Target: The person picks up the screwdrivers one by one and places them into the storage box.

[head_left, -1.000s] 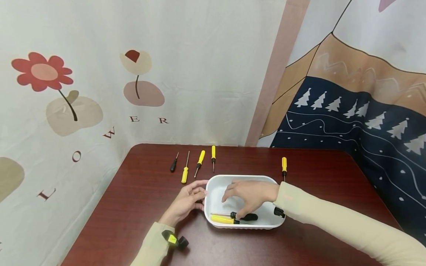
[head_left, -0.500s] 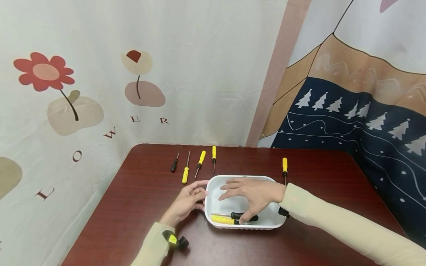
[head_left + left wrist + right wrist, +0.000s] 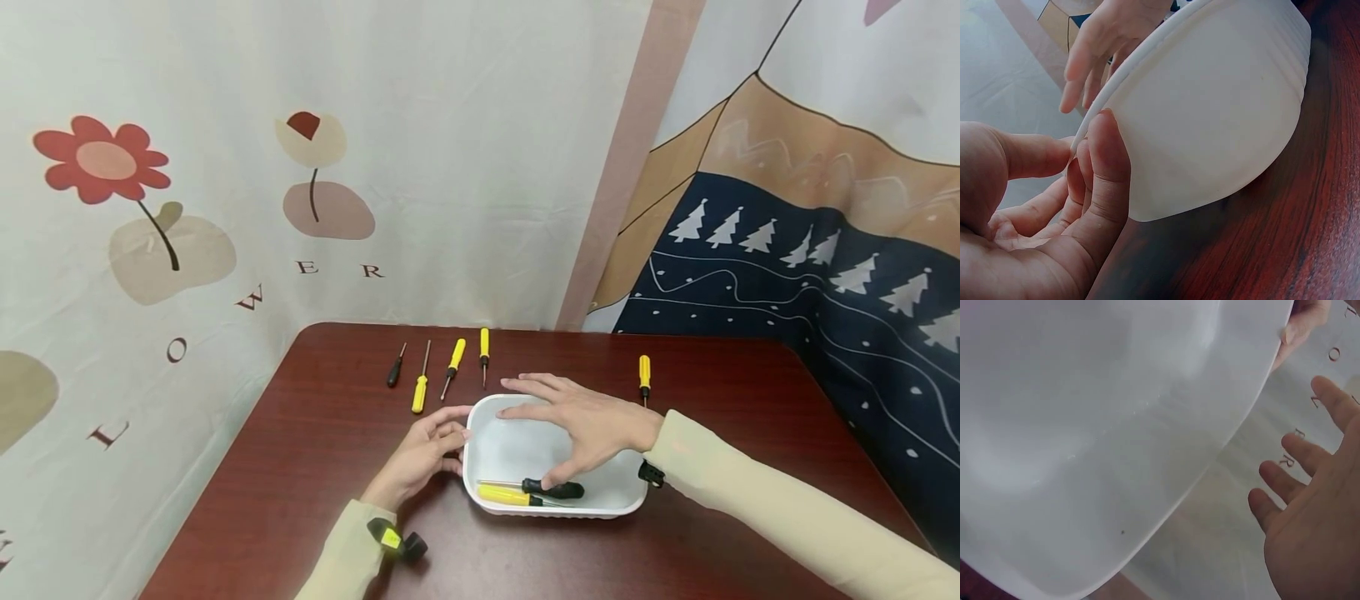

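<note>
A white plastic tub stands on the table. Inside, along its near wall, lie a black-handled screwdriver and a yellow-handled screwdriver. At the tub's left end, my left hand pinches the rim; the left wrist view shows the thumb at the rim and a finger against the outer wall. My right hand is spread over the right part of the tub and holds nothing. Its fingertips reach across the far rim, while the thumb overlaps the black handle in the head view.
Behind the tub at left lie a small black screwdriver, a yellow one and two yellow-and-black ones. Another yellow-handled screwdriver lies behind at right, partly hidden by the right arm. A printed curtain hangs behind the table.
My right hand has risen from inside the tub and shifted right and toward the far rim, its fingers spreading. The left hand and both screwdrivers in the tub have stayed put.
</note>
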Tool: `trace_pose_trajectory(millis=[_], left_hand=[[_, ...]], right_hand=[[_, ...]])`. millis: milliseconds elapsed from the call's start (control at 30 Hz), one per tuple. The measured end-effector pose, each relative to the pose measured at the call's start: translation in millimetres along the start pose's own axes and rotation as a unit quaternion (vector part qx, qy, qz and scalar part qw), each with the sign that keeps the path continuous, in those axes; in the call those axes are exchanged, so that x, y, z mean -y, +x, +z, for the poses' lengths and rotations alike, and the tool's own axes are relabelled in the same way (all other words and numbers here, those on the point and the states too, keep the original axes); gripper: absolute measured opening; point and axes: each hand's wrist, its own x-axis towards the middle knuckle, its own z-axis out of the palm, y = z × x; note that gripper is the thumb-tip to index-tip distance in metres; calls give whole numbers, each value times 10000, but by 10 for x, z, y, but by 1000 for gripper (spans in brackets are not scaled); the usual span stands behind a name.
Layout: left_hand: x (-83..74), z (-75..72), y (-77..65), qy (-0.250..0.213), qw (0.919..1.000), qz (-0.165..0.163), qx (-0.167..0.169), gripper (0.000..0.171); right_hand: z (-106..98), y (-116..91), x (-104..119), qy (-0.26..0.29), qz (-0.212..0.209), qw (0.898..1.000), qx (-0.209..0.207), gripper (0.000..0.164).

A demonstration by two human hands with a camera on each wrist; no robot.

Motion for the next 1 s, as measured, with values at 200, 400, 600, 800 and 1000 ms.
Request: trace_pose_trajectory(millis=[200, 400, 600, 800, 1000], left_hand=[[-2, 3, -3, 5, 10000, -11, -31, 50], [12, 13, 6, 21, 10000, 0, -74, 49], [18, 5, 1, 23, 10000, 17, -88, 50], [29, -5, 6, 23, 10000, 38, -71, 50], [41, -8, 11, 5, 10000, 41, -48, 50]], right_hand=[[-33, -39, -58, 55, 379, 9986, -376, 96], [-75, -96, -182, 143, 688, 9943, -797, 100], [-173, -157, -307, 225, 1057, 9866, -1221, 102], [-227, -227, -447, 293, 1506, 9736, -1688, 102], [-229, -311, -582, 458, 2036, 9579, -1971, 102]])
